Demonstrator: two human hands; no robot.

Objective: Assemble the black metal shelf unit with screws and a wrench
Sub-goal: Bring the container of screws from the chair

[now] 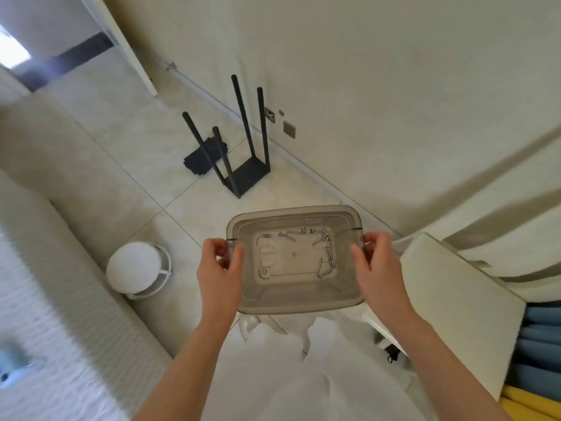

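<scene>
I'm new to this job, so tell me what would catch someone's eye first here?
The translucent grey plastic bin in the centre foreground, gripped at its short ends by the left hand and right hand, with silver screws on its bottom. Beyond it, on the tiled floor by the wall, stands the black metal shelf frame with four posts pointing up.

Black shelf frame (252,174) on tiled floor (182,232), four posts (243,117) up, silver screws (329,253) loose in translucent bin (291,212)
</scene>
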